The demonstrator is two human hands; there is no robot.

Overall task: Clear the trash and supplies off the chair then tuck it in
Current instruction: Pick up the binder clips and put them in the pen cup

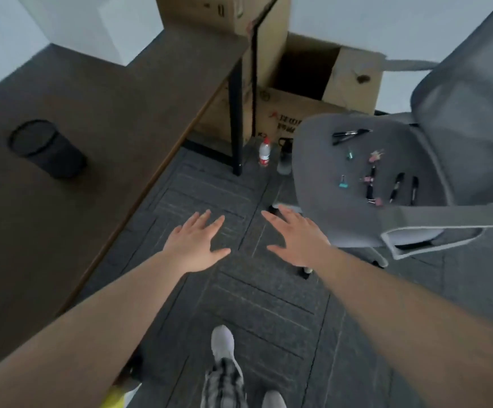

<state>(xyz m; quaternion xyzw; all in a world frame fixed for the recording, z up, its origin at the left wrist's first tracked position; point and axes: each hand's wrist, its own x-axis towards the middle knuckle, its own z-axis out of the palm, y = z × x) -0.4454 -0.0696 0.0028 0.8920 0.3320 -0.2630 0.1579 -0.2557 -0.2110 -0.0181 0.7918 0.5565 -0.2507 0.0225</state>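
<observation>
A grey office chair (321, 160) stands at the right, turned away from the dark brown desk (98, 148). On its seat lie several black pens (349, 134) and several coloured binder clips (368, 179). My left hand (195, 240) and my right hand (296, 237) are held out flat over the carpet, fingers spread, holding nothing. The right hand is just left of the chair's front edge, not touching it.
A black mesh cup (48, 148) stands on the desk. Open cardboard boxes (354, 83) sit behind the desk leg (235, 125). A water bottle (265, 151) and a dark flask (285, 156) stand on the carpet between desk and chair. My shoes show at the bottom.
</observation>
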